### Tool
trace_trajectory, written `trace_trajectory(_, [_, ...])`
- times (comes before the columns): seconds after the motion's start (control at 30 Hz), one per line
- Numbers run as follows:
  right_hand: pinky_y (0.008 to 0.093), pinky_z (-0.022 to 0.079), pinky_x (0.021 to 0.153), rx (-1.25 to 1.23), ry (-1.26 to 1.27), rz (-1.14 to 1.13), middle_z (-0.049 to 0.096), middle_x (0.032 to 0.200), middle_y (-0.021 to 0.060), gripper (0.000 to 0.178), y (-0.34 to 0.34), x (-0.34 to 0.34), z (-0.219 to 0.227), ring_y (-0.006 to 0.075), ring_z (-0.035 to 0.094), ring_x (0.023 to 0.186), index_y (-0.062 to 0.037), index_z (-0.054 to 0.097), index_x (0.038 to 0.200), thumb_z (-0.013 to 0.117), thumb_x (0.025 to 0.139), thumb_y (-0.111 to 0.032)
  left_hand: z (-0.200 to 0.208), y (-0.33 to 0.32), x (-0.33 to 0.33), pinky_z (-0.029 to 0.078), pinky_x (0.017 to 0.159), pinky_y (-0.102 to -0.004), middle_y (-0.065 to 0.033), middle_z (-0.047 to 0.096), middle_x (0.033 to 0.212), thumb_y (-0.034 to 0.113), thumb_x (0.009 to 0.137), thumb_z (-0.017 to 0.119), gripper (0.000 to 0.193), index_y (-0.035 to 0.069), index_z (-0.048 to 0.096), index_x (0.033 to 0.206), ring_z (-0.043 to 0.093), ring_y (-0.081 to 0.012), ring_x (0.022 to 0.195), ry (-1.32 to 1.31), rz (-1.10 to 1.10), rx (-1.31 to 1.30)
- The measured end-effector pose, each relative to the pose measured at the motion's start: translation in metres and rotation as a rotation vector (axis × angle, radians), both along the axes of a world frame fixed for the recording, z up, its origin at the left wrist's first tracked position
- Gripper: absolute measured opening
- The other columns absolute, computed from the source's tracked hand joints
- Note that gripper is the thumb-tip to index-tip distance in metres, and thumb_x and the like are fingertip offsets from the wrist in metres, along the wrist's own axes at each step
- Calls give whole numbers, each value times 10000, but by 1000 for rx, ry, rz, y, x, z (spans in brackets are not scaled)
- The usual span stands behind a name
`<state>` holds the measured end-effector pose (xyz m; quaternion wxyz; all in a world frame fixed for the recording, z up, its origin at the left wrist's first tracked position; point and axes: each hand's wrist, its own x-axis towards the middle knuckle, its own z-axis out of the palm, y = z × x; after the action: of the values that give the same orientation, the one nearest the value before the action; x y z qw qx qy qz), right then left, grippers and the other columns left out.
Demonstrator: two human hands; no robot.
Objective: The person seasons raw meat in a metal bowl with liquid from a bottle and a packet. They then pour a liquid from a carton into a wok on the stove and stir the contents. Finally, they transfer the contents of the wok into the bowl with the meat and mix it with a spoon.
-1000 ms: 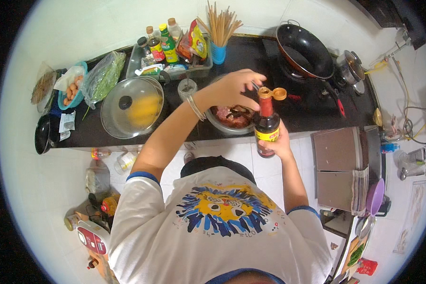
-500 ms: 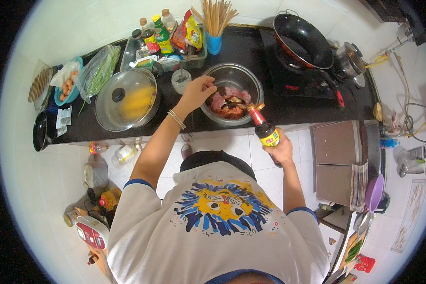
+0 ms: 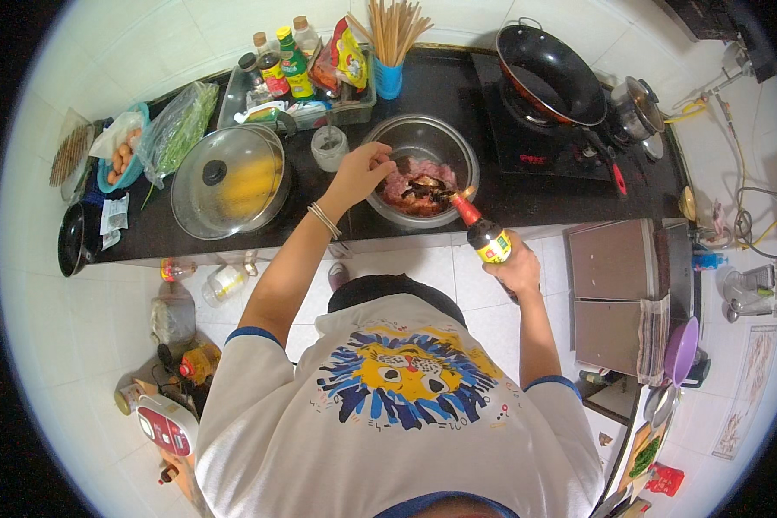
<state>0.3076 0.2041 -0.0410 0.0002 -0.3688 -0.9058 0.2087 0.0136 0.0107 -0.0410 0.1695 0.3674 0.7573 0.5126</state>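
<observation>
A steel bowl (image 3: 468,155) at the front of the counter holds pinkish minced meat (image 3: 397,186), with dark sauce pooled on it. My right hand (image 3: 518,266) grips a soy sauce bottle (image 3: 492,243) with a red neck and yellow label. The bottle is tilted, its mouth over the bowl's near right rim. At the bowl's left rim is my left hand (image 3: 364,168), fingers curled together; whether they pinch the rim or something small is hidden. A glass jar (image 3: 329,148) with whitish contents stands left of that hand.
Left along the counter are a lidded pan (image 3: 203,203) with yellow food, bagged greens (image 3: 181,129) and a basket of eggs (image 3: 123,164). Behind are a seasoning tray (image 3: 233,110) and chopsticks in a blue cup (image 3: 389,79). A wok (image 3: 551,78) sits on the cooktop at right.
The bottle's neck has dipped lower toward the bowl, and my right hand has shifted slightly right. More dark sauce covers the meat. My left hand stays nearly still.
</observation>
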Motion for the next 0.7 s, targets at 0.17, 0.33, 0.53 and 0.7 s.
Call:
trace_trajectory(0.17, [420, 500, 721, 1, -12, -5, 631, 913, 169, 705, 3, 0, 1, 340, 617, 832, -149, 504, 1159, 753, 516, -296, -4, 2, 0, 451, 652, -234, -50, 612, 839, 144, 827, 625, 300, -9, 561, 1077, 550, -104, 716, -16, -6, 20])
trace_trajectory(0.33, [418, 500, 729, 21, -26, -3, 632, 922, 167, 713, 3, -1, 5, 339, 617, 839, -150, 504, 1160, 761, 511, -294, 0, 2, 2, 453, 655, -242, -56, 617, 843, 153, 823, 626, 306, -9, 565, 1076, 549, -107, 712, 23, 12, -18])
trace_trajectory(0.53, [416, 500, 737, 14, -40, -8, 630, 942, 167, 734, 4, -2, 9, 336, 617, 856, -148, 497, 1177, 765, 509, -293, 4, 3, 4, 459, 651, -242, -58, 622, 840, 149, 817, 630, 305, -9, 568, 1070, 556, -108, 705, 2, 16, -7])
trace_trajectory(0.7, [412, 498, 749, -19, 14, -21, 631, 958, 161, 743, 4, -2, 8, 335, 617, 865, -137, 502, 1182, 770, 506, -291, -4, 5, 1, 470, 666, -244, -63, 628, 850, 156, 811, 640, 320, -5, 565, 1078, 574, -112, 722, -3, 0, 2])
